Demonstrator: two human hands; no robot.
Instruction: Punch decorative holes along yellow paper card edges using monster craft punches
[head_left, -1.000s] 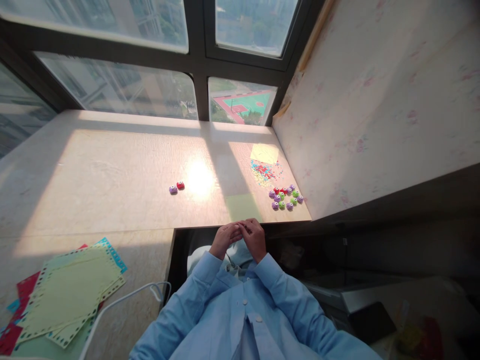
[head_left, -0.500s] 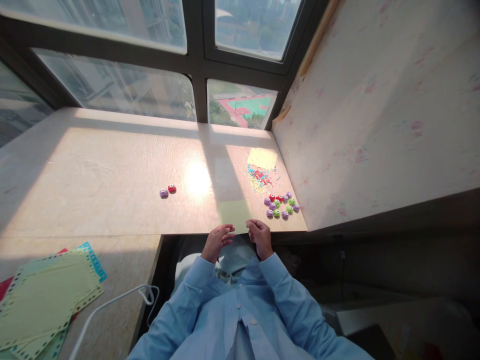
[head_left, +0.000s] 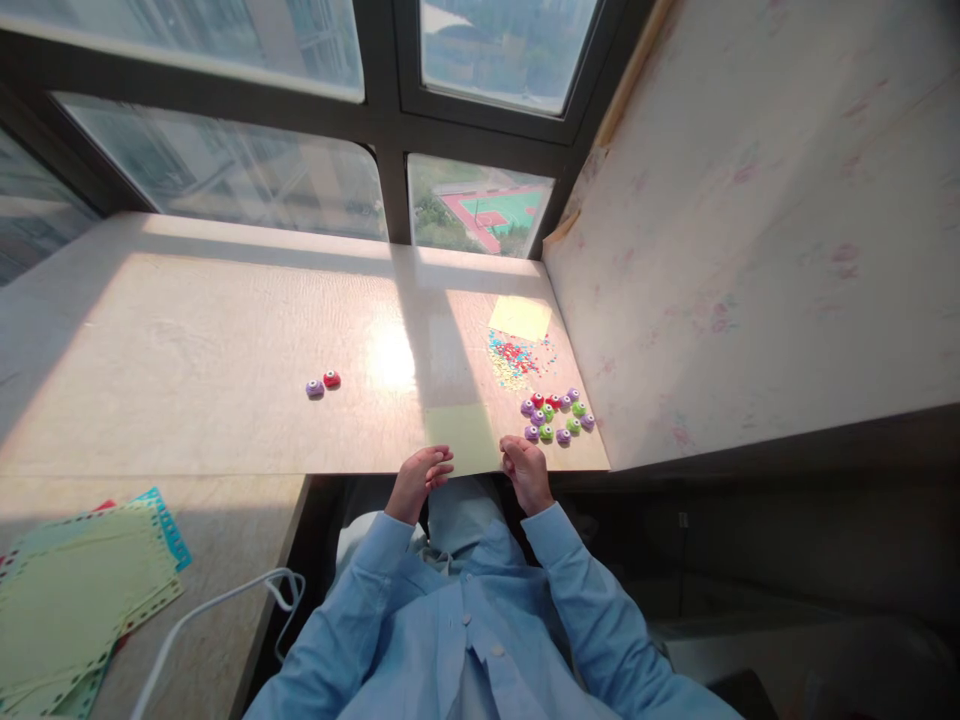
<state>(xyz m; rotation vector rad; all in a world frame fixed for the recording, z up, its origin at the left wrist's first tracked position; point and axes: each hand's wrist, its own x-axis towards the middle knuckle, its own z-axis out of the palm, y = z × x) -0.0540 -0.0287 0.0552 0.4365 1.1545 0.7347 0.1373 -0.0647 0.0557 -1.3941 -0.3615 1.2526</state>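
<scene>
A pale green sheet (head_left: 463, 436) lies at the front edge of the wooden surface, between my two hands. My left hand (head_left: 422, 480) is at the sheet's lower left corner, thumb and fingers pressed together; whether anything is between them is too small to tell. At the lower right corner, my right hand (head_left: 526, 470) has its fingers curled in a pinch, and what they hold, if anything, is hidden. Right of the sheet sits a group of purple, green and red eye-like pieces (head_left: 547, 434). Beyond them are scattered tiny coloured bits (head_left: 514, 358) beside a yellow sheet (head_left: 521, 317).
A purple piece (head_left: 314, 389) and a red piece (head_left: 331, 379) sit left of the sheet. Hole-edged sheets (head_left: 82, 590) are stacked at lower left, near a white cable (head_left: 206, 612). A patterned wall (head_left: 750, 250) borders the right side; windows stand behind.
My hands have moved apart, the left one leftward and the right one slightly rightward. More of the green sheet's front part shows between them. The whole view has shifted slightly.
</scene>
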